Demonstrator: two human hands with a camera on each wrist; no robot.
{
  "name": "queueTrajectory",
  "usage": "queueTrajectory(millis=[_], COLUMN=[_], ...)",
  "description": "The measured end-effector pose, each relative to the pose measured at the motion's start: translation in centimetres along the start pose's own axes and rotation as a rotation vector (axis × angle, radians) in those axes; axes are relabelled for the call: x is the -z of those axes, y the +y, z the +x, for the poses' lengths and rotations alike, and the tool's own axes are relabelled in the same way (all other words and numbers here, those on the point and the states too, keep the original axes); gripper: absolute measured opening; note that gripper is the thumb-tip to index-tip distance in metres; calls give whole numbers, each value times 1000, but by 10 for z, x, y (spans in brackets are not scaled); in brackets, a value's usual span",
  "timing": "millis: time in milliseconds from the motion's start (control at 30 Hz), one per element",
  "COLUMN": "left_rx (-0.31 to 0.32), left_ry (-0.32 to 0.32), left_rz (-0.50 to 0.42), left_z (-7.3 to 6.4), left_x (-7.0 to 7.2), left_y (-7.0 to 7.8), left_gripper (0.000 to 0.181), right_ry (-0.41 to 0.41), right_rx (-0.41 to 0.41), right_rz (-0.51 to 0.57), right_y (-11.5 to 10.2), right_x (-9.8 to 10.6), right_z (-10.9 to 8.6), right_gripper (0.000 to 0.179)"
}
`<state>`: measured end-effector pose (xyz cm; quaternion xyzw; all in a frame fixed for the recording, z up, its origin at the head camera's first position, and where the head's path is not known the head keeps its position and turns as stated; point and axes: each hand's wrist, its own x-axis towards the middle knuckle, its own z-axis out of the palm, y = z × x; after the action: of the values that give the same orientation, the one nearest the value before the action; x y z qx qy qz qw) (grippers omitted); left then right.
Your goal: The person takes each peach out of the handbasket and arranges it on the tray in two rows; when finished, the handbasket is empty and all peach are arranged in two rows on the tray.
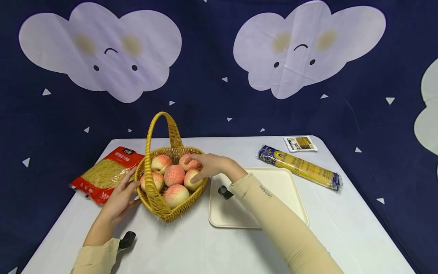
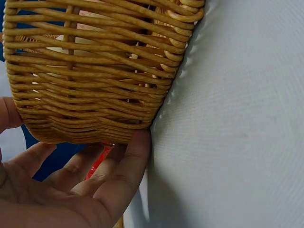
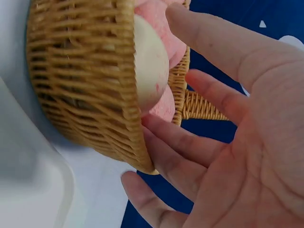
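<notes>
A yellow wicker basket (image 1: pixel 191 201) with a tall arched handle holds several pink and cream peaches (image 1: pixel 175 175). My left hand (image 1: pixel 119 199) rests against the left side of the basket. In the left wrist view its thumb and fingers touch the woven wall (image 2: pixel 95 61) without wrapping round it. Over the right rim reaches my right hand (image 1: pixel 215 166), fingers spread and slightly bent. The right wrist view shows its fingertips inside the rim, close beside a pale peach (image 3: pixel 151 69); the thumb stands apart from that peach. Whether the fingertips touch a peach, I cannot tell.
Right of the basket lies a cream tray (image 1: pixel 219 215), partly under my right forearm. A red bag of pasta (image 1: pixel 106 171) lies left of the basket. Farther right are a long spaghetti packet (image 1: pixel 301 166) and a small white packet (image 1: pixel 300 144) near the table's back edge.
</notes>
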<state>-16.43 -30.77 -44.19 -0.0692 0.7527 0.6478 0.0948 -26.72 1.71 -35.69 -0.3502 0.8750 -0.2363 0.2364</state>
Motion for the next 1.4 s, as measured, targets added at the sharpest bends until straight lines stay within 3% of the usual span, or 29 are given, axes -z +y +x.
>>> queueTrajectory(millis=[267,600,900,1400], left_rx=[56,80,39,26], left_ry=[45,76,65,84], left_rz=[1,-5,-16,-12], left_z=[2,4,5,3], left_x=[-5,-5,-6,-9], left_y=[0,-4,-6,-5], left_gripper=[69,67,67,66], right_ry=[-68,-78,-100,-78], right_rx=[11,-10,-50,-17], right_rz=[-29,-97,-168,-152], right_y=[-7,-10,-12,-8], right_x=[2,-2,-3,-4], right_z=[10,15,16,17], right_gripper=[60,61,68,50])
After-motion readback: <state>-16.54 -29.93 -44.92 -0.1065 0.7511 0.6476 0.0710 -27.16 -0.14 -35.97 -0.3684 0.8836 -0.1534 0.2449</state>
